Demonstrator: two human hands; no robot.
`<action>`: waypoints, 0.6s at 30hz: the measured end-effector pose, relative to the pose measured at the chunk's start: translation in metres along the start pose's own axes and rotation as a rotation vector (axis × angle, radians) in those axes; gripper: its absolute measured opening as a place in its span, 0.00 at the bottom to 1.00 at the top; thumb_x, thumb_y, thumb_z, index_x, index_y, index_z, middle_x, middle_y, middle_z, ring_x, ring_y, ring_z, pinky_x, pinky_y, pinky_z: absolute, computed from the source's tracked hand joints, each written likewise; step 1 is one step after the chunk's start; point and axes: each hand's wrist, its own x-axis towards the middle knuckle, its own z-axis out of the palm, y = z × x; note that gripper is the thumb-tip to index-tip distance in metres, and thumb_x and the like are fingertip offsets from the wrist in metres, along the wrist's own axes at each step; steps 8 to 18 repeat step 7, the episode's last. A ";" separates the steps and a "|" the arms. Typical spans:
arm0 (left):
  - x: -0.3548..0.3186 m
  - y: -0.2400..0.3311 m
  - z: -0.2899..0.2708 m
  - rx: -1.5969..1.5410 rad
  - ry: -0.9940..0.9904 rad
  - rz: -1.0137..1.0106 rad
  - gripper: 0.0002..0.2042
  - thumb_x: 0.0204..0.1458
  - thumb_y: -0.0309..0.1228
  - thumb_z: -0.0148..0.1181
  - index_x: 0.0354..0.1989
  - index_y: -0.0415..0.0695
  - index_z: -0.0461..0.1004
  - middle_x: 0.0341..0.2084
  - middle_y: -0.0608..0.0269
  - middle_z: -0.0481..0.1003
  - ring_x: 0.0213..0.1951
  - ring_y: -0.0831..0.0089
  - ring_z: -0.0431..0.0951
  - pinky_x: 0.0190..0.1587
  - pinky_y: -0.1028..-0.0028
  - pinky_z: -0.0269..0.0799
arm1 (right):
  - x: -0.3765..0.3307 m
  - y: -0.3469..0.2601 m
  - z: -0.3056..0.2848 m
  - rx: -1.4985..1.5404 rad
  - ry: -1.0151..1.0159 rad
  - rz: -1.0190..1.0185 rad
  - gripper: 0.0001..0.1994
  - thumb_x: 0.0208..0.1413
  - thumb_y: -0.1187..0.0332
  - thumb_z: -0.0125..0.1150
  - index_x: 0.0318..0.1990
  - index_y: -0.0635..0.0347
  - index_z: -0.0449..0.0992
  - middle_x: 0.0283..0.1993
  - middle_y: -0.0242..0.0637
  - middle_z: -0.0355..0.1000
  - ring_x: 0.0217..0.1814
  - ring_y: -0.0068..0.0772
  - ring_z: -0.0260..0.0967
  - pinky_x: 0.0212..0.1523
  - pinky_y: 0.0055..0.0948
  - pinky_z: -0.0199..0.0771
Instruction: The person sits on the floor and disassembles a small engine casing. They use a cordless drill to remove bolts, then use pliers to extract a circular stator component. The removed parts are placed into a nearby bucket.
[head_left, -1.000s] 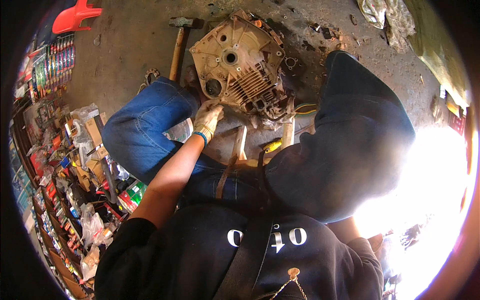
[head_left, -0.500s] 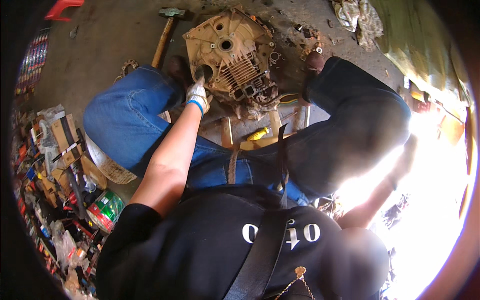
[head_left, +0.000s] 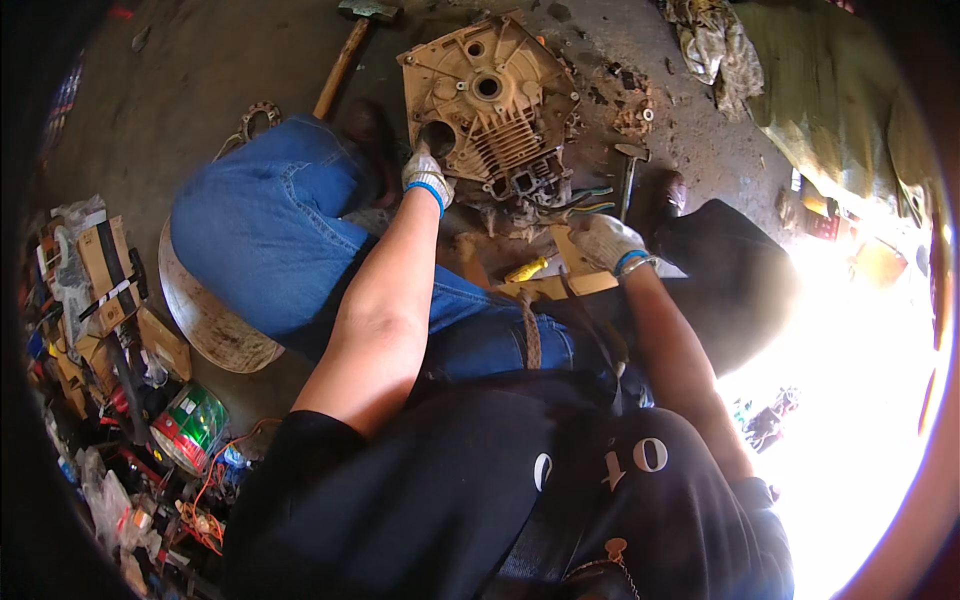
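A dirty tan engine case (head_left: pixel 500 100) with cooling fins lies on the concrete floor between my legs. My left hand (head_left: pixel 428 178), in a white knit glove with a blue cuff, grips the case's near left edge beside a round hole. My right hand (head_left: pixel 605 240), gloved the same way, sits with curled fingers just below the case's near right corner, by loose coloured wires (head_left: pixel 580 200) and a wooden slat (head_left: pixel 565 285). Whether it holds anything is hidden. A yellow-handled tool (head_left: pixel 525 268) lies between my hands.
A long-handled hammer (head_left: pixel 345 50) lies far left of the case and a small hammer (head_left: pixel 630 170) to its right. Rags (head_left: pixel 715 45) are at the far right. Boxes, a green can (head_left: pixel 195 425) and clutter line the left. A round board (head_left: pixel 205 320) lies under my left knee.
My right hand has come into view from the bright right side and moved up to the case's near right corner. My left hand has stayed on the case's left edge.
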 end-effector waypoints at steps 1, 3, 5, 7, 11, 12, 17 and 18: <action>0.004 0.000 -0.004 -0.034 -0.061 0.011 0.29 0.60 0.52 0.56 0.64 0.47 0.65 0.63 0.60 0.68 0.63 0.58 0.67 0.64 0.50 0.61 | 0.013 0.005 0.009 0.122 0.018 -0.104 0.26 0.59 0.48 0.54 0.55 0.58 0.76 0.57 0.50 0.74 0.61 0.48 0.71 0.59 0.39 0.70; 0.017 -0.005 -0.009 -0.097 -0.208 0.028 0.26 0.62 0.49 0.55 0.63 0.47 0.66 0.61 0.58 0.70 0.62 0.58 0.68 0.64 0.49 0.60 | 0.037 0.014 0.028 0.348 0.039 -0.166 0.27 0.61 0.47 0.53 0.58 0.58 0.74 0.58 0.50 0.73 0.62 0.48 0.69 0.62 0.38 0.68; 0.039 -0.009 -0.010 -0.097 -0.253 0.021 0.24 0.63 0.48 0.53 0.62 0.48 0.67 0.59 0.55 0.71 0.61 0.57 0.70 0.65 0.47 0.59 | 0.064 0.016 0.053 0.933 0.079 -0.067 0.29 0.62 0.46 0.52 0.61 0.57 0.71 0.60 0.48 0.72 0.65 0.48 0.67 0.64 0.37 0.66; 0.065 -0.011 -0.015 -0.135 -0.328 -0.015 0.25 0.61 0.51 0.56 0.62 0.53 0.67 0.59 0.51 0.71 0.60 0.57 0.70 0.67 0.48 0.58 | 0.092 0.015 0.078 1.218 0.157 0.086 0.36 0.60 0.41 0.54 0.71 0.49 0.60 0.67 0.49 0.65 0.71 0.42 0.61 0.68 0.35 0.60; 0.065 -0.011 -0.015 -0.135 -0.328 -0.015 0.25 0.61 0.51 0.56 0.62 0.53 0.67 0.59 0.51 0.71 0.60 0.57 0.70 0.67 0.48 0.58 | 0.092 0.015 0.078 1.218 0.157 0.086 0.36 0.60 0.41 0.54 0.71 0.49 0.60 0.67 0.49 0.65 0.71 0.42 0.61 0.68 0.35 0.60; 0.065 -0.011 -0.015 -0.135 -0.328 -0.015 0.25 0.61 0.51 0.56 0.62 0.53 0.67 0.59 0.51 0.71 0.60 0.57 0.70 0.67 0.48 0.58 | 0.092 0.015 0.078 1.218 0.157 0.086 0.36 0.60 0.41 0.54 0.71 0.49 0.60 0.67 0.49 0.65 0.71 0.42 0.61 0.68 0.35 0.60; 0.065 -0.011 -0.015 -0.135 -0.328 -0.015 0.25 0.61 0.51 0.56 0.62 0.53 0.67 0.59 0.51 0.71 0.60 0.57 0.70 0.67 0.48 0.58 | 0.092 0.015 0.078 1.218 0.157 0.086 0.36 0.60 0.41 0.54 0.71 0.49 0.60 0.67 0.49 0.65 0.71 0.42 0.61 0.68 0.35 0.60; 0.065 -0.011 -0.015 -0.135 -0.328 -0.015 0.25 0.61 0.51 0.56 0.62 0.53 0.67 0.59 0.51 0.71 0.60 0.57 0.70 0.67 0.48 0.58 | 0.092 0.015 0.078 1.218 0.157 0.086 0.36 0.60 0.41 0.54 0.71 0.49 0.60 0.67 0.49 0.65 0.71 0.42 0.61 0.68 0.35 0.60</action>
